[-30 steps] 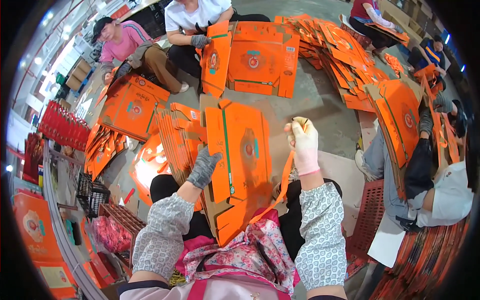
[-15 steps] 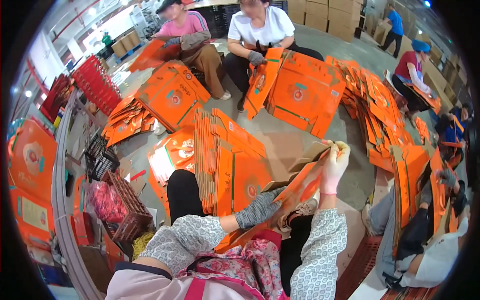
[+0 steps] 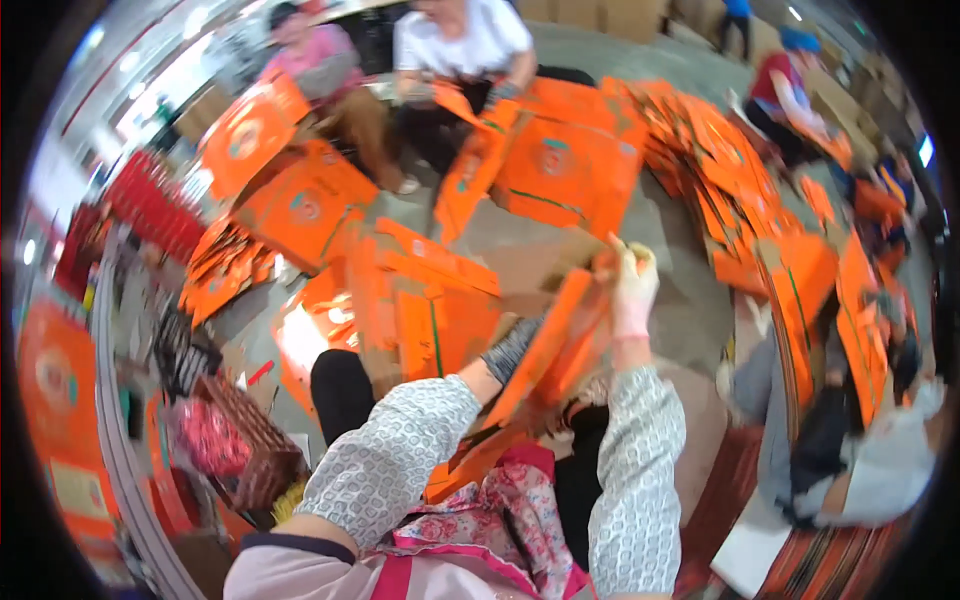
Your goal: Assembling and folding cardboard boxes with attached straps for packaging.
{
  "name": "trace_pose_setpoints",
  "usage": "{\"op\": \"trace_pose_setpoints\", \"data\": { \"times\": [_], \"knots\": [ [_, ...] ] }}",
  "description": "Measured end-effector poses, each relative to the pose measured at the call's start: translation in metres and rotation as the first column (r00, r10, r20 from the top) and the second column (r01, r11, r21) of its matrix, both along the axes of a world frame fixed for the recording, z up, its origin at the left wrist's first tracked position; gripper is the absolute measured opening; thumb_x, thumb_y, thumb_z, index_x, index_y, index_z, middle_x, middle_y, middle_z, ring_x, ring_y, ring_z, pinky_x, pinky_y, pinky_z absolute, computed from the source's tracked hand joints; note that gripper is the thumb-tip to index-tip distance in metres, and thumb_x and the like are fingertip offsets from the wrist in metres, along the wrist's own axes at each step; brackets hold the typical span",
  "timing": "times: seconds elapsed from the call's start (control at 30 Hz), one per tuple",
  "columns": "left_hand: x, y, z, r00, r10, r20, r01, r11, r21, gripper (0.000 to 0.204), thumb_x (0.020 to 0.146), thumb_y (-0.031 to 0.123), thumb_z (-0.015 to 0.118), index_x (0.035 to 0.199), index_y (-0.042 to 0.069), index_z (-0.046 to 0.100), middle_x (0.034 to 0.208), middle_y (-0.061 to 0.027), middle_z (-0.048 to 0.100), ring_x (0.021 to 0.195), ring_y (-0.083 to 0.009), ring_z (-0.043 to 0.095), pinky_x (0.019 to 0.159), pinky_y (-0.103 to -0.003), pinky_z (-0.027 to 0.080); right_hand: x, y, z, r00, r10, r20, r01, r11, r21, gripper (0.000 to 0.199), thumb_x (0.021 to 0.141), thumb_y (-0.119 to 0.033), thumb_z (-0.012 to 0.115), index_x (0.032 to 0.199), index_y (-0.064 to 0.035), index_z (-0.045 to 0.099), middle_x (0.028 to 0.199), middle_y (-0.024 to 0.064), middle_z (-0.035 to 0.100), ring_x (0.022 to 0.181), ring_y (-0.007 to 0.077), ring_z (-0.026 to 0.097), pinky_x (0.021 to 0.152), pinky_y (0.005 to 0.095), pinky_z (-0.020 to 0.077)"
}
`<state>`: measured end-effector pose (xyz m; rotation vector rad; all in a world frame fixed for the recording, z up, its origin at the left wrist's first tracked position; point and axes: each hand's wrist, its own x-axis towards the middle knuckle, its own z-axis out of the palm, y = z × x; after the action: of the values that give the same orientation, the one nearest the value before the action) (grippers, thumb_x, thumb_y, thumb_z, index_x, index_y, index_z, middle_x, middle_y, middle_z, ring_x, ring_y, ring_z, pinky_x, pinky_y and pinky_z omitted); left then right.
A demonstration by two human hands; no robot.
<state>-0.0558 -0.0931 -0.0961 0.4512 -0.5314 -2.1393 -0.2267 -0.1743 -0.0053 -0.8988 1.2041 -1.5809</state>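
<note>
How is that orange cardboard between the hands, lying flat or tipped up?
Tipped up: the orange cardboard slants upward past the left hand toward the right hand.

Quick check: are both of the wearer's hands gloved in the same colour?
No, the left hand is gloved in dark grey and the right hand in pale cream.

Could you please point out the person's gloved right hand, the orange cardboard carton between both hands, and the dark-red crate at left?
Gloved right hand (image 3: 635,288), head view: middle of the hand.
Orange cardboard carton (image 3: 548,340), head view: orange panel.
Dark-red crate (image 3: 257,425), head view: slatted side.
</note>
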Motion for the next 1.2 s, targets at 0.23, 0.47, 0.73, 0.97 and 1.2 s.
{"op": "trace_pose_setpoints", "data": {
  "times": [0.23, 0.47, 0.73, 0.97, 1.2],
  "knots": [
    [0.033, -0.020, 0.001, 0.959, 0.110, 0.260, -0.123, 0.992, 0.034, 0.030, 0.090, 0.031, 0.053, 0.107, 0.007, 0.058, 0.098, -0.0029, 0.063, 0.084, -0.0156, 0.061, 0.071, -0.028, 0.052, -0.003, 0.021, -0.017, 0.986, 0.150, -0.070, -0.144, 0.986, 0.078, 0.015, 0.085, -0.010, 0.050, 0.090, 0.0032, 0.054, 0.076, 0.0143, 0.064, 0.054, 0.0183, 0.060, 0.049, 0.0312, 0.0486],
    [0.016, -0.014, 0.012, 0.893, 0.201, 0.402, -0.227, 0.974, 0.016, 0.034, 0.089, 0.034, 0.056, 0.108, 0.006, 0.057, 0.089, -0.0048, 0.064, 0.071, -0.0158, 0.063, 0.057, -0.026, 0.054, 0.006, 0.046, -0.055, 0.666, 0.146, -0.732, -0.125, 0.989, 0.084, 0.013, 0.082, -0.016, 0.055, 0.087, -0.0043, 0.059, 0.082, 0.0164, 0.063, 0.075, 0.0323, 0.062, 0.066, 0.0398, 0.0470],
    [0.019, -0.012, 0.020, 0.905, 0.166, 0.392, -0.172, 0.985, -0.019, 0.030, 0.092, 0.031, 0.051, 0.109, 0.007, 0.057, 0.092, -0.0031, 0.063, 0.075, -0.0134, 0.061, 0.063, -0.026, 0.052, 0.011, 0.046, -0.050, 0.546, 0.179, -0.819, -0.145, 0.982, 0.118, 0.015, 0.081, -0.019, 0.056, 0.091, -0.0091, 0.061, 0.084, 0.0160, 0.063, 0.079, 0.0360, 0.060, 0.070, 0.0433, 0.0468],
    [0.018, -0.007, 0.018, 0.865, 0.211, 0.455, -0.168, 0.977, -0.133, 0.028, 0.093, 0.030, 0.051, 0.110, 0.008, 0.056, 0.092, 0.0025, 0.058, 0.083, -0.0068, 0.055, 0.068, -0.022, 0.048, 0.031, 0.050, -0.042, 0.313, 0.136, -0.940, -0.220, 0.973, 0.067, 0.011, 0.080, -0.012, 0.050, 0.088, -0.0062, 0.054, 0.075, 0.0170, 0.063, 0.071, 0.0344, 0.062, 0.062, 0.0446, 0.0475],
    [0.021, -0.020, 0.011, 0.890, 0.165, 0.425, -0.146, 0.986, -0.077, 0.027, 0.090, 0.033, 0.054, 0.104, 0.010, 0.059, 0.084, 0.0006, 0.061, 0.072, -0.0108, 0.057, 0.062, -0.023, 0.049, 0.025, 0.050, -0.037, 0.357, 0.134, -0.924, -0.079, 0.990, 0.114, 0.014, 0.084, -0.018, 0.051, 0.083, -0.0041, 0.051, 0.067, 0.0201, 0.061, 0.068, 0.0379, 0.061, 0.060, 0.0480, 0.0473]
  ]
}}
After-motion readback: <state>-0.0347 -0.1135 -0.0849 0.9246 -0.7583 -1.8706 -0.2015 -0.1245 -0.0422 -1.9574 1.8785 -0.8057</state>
